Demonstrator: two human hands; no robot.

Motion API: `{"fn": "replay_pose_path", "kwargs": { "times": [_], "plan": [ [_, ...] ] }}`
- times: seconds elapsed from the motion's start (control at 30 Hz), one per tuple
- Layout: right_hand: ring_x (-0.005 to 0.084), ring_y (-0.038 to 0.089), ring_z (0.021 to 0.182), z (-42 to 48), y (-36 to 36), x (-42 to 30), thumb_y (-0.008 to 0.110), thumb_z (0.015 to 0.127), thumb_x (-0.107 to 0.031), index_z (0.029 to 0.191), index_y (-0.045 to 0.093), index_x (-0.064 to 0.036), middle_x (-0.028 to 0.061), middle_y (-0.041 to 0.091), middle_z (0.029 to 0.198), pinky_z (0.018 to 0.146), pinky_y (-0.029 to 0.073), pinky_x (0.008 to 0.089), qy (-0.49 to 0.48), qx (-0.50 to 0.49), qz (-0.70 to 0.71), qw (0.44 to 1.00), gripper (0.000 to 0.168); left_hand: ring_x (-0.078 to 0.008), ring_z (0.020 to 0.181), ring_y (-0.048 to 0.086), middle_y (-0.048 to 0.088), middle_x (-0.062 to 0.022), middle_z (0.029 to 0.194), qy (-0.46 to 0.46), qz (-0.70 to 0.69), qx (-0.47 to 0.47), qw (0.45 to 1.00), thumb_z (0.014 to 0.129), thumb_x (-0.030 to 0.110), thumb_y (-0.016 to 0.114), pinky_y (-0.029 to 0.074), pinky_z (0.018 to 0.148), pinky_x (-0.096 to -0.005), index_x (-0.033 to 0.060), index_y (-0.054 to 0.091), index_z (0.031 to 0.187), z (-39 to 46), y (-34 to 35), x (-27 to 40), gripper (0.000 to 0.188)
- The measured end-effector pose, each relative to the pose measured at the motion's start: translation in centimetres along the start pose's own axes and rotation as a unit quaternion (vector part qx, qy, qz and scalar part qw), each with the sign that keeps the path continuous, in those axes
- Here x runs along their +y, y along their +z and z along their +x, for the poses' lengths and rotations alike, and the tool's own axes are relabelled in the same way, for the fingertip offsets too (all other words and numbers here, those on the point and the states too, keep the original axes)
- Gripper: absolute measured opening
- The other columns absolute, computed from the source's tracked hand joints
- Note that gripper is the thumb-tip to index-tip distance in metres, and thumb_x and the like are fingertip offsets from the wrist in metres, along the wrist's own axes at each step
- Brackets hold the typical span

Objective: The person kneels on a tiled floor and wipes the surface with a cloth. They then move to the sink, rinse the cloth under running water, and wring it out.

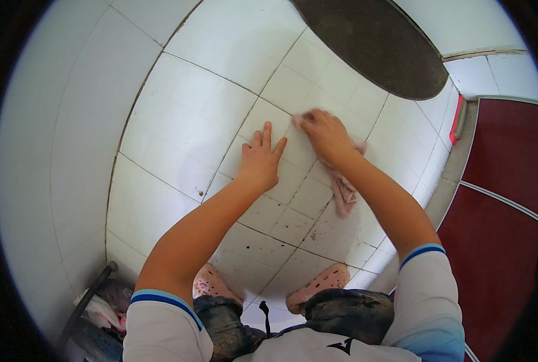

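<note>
My right hand (326, 133) grips a pink cloth (345, 194) against the white tiled floor (214, 115). Part of the cloth bunches at the fingertips, while the rest trails back under my wrist. To the left, my left hand (260, 160) rests on the tiles with its fingers spread and nothing in it. Dark specks and smudges (313, 235) are scattered over the tiles between my hands and my feet. A small dark bit of debris (200, 193) lies left of my left forearm.
A dark oval mat (377, 45) covers the floor at the far right. Dark red cabinet doors (499, 226) line the right side. A white wall (74, 113) borders the left, with a dark-framed rack holding bags (99, 312) below. Pink clogs (321, 285) are on my feet.
</note>
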State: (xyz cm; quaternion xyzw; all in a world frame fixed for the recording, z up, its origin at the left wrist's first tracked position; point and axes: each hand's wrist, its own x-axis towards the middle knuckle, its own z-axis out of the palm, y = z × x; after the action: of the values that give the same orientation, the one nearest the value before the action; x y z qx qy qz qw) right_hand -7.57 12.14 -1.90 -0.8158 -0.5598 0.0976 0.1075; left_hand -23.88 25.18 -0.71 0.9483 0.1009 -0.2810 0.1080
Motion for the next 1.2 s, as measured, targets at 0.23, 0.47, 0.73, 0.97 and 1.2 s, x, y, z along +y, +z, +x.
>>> {"fn": "replay_pose_path", "kwargs": {
  "times": [0.23,0.47,0.73,0.97,1.2],
  "plan": [
    [0.0257,0.055,0.103,4.4,1.1,-2.8,0.062,0.074,-0.006,0.107,0.062,-0.015,0.0077,0.056,0.104,0.084,0.045,0.038,-0.015,0.004,-0.015,1.0,0.035,-0.0376,0.14,0.025,0.007,-0.0241,0.157,-0.033,-0.034,0.016,0.999,0.072,0.04,0.076,0.04,0.096,-0.0462,0.0222,0.027,0.151,-0.2,-0.7,-2.6,0.094],
    [0.0267,0.055,0.105,3.9,-0.1,-1.1,0.066,0.073,-0.009,0.113,0.059,-0.018,0.0085,0.056,0.106,0.084,0.045,0.0381,-0.025,-0.1,-0.047,0.994,0.042,-0.0381,0.14,0.025,0.001,-0.0263,0.157,-0.061,-0.043,0.005,0.997,0.071,0.04,0.077,0.041,0.094,-0.047,0.031,0.026,0.151,-0.3,-1.2,-3.3,0.095],
    [0.0266,0.056,0.103,12.5,1.7,-6.0,0.062,0.077,-0.009,0.115,0.058,-0.021,0.0088,0.057,0.106,0.079,0.047,0.0393,-0.029,-0.059,-0.087,0.994,0.04,-0.0377,0.14,0.025,0.002,-0.0258,0.157,-0.058,-0.046,0.013,0.997,0.072,0.039,0.076,0.041,0.092,-0.0466,0.0322,0.029,0.15,-0.1,-0.7,-4.7,0.091],
    [0.0264,0.057,0.1,13.6,1.4,-6.0,0.068,0.073,-0.014,0.11,0.06,-0.019,0.0088,0.056,0.104,0.079,0.047,0.0389,-0.067,-0.006,-0.088,0.994,0.039,-0.0365,0.141,0.022,0.004,-0.0221,0.158,-0.075,-0.089,0.034,0.993,0.072,0.04,0.075,0.04,0.09,-0.0444,0.0305,0.034,0.148,-1.4,-1.2,-7.6,0.088],
    [0.0265,0.058,0.096,13.8,0.1,-6.4,0.064,0.076,-0.011,0.104,0.061,-0.016,0.0094,0.056,0.102,0.077,0.047,0.0384,-0.063,-0.095,-0.08,0.99,0.029,-0.0373,0.142,0.021,-0.001,-0.0229,0.158,-0.074,-0.085,-0.004,0.994,0.07,0.042,0.078,0.042,0.091,-0.0466,0.0326,0.029,0.15,-1.8,-1.3,-8.5,0.093]
  ]
}}
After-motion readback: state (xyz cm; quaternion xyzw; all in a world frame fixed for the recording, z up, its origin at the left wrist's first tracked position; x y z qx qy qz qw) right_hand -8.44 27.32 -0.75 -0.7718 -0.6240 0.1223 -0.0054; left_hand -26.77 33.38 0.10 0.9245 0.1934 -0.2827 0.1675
